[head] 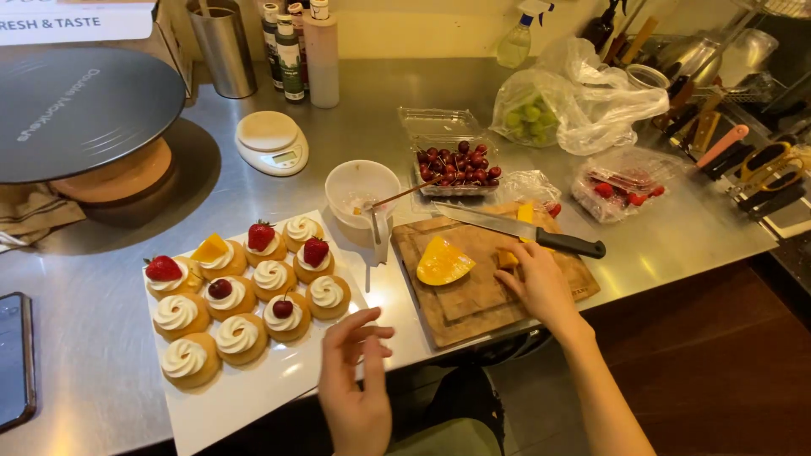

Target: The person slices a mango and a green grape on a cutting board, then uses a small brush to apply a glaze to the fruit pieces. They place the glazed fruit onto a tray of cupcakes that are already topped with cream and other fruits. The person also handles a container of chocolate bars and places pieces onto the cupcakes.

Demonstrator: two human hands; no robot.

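My left hand (pixel 355 371) hovers open over the near right corner of a white rectangular tray (pixel 245 397), holding nothing. The tray carries several small round pastries (pixel 241 336) topped with white cream; some bear a strawberry (pixel 163 268), a cherry or a mango piece. My right hand (pixel 538 283) rests on a wooden cutting board (pixel 473 295), fingertips touching small orange mango pieces (pixel 509 257). A larger mango slice (pixel 442 263) lies on the board's middle. A black-handled knife (pixel 524 232) lies across the board's far edge, just beyond my right hand.
A white bowl (pixel 363 190) with a stick stands behind the board. A clear box of cherries (pixel 456 167), a strawberry pack (pixel 621 190), bagged green grapes (pixel 528 114), a kitchen scale (pixel 272 142), bottles (pixel 321 51), a metal cup (pixel 224 46), a cake turntable (pixel 80 110) and a phone (pixel 15 359) surround them.
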